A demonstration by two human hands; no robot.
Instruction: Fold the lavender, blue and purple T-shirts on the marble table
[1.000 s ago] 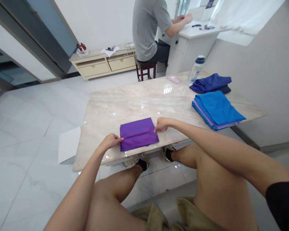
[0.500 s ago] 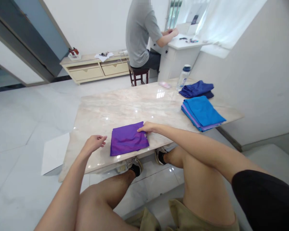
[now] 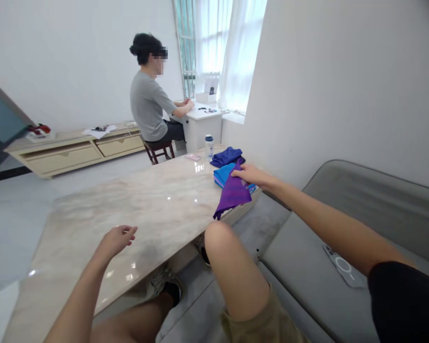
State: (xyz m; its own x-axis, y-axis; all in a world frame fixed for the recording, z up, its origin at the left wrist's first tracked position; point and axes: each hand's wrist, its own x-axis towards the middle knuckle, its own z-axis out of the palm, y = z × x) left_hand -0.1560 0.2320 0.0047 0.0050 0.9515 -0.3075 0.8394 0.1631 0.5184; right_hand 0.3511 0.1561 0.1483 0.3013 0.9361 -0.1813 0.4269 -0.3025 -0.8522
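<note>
My right hand [image 3: 252,174] grips a folded purple cloth [image 3: 234,193] by its upper edge. The cloth hangs down from my fingers, and its lower corner points toward the table's front edge. Behind it, partly covered, lies a stack of folded blue and lilac cloths [image 3: 222,173]. A crumpled dark blue cloth [image 3: 227,156] lies just beyond that stack. Over the left part of the marble-topped table [image 3: 128,200], my left hand [image 3: 117,242] hovers with loosely bent fingers and nothing in them.
A clear bottle with a blue lid [image 3: 209,146] stands near the table's far end. Beyond, a person in a grey shirt [image 3: 148,105] sits at a white desk [image 3: 203,126]. On my right is a grey sofa [image 3: 307,257] with a phone [image 3: 341,267] on it.
My right hand has lifted the purple cloth off the table and carried it right, to the blue stack. My left hand stays over the table's left part. The view has turned right.
</note>
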